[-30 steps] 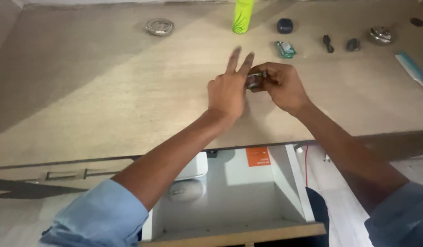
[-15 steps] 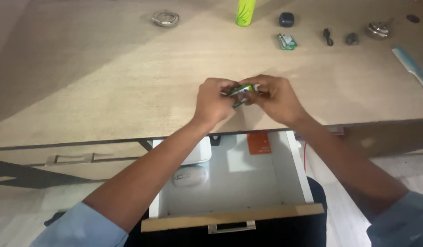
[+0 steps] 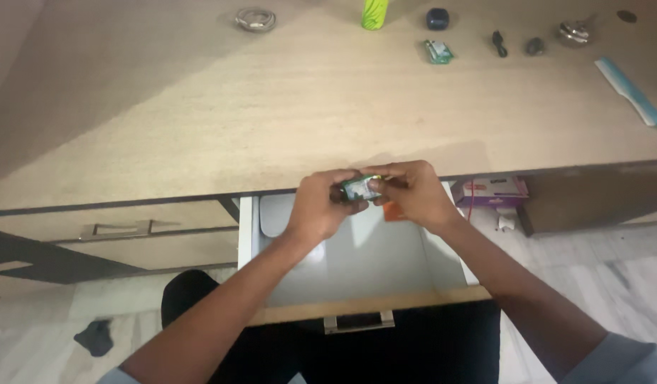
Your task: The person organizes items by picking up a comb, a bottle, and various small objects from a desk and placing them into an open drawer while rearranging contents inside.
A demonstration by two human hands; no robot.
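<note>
Desk (image 3: 200,107) takes up most of the view, a pale wood-grain top with odds and ends parked along the far edge. Below it an open drawer (image 3: 357,313) is pulled out, white inside, with something white (image 3: 275,213) tucked at the back left and an orange card (image 3: 394,211) partly hidden behind the hands. Off to the right a teal comb (image 3: 627,91) is laid on the desk. Over the drawer's back edge, a small green packet (image 3: 358,188) is pinched between both hands: left hand (image 3: 321,206) is curled round its left end, right hand (image 3: 410,192) is closed on its right end, fingers narrow and tight on it. Packet looks light and crinkly, probably a bit slick, so it's best gripped by the ends or edges, not squeezed in the middle. Contents can't be made out.
</note>
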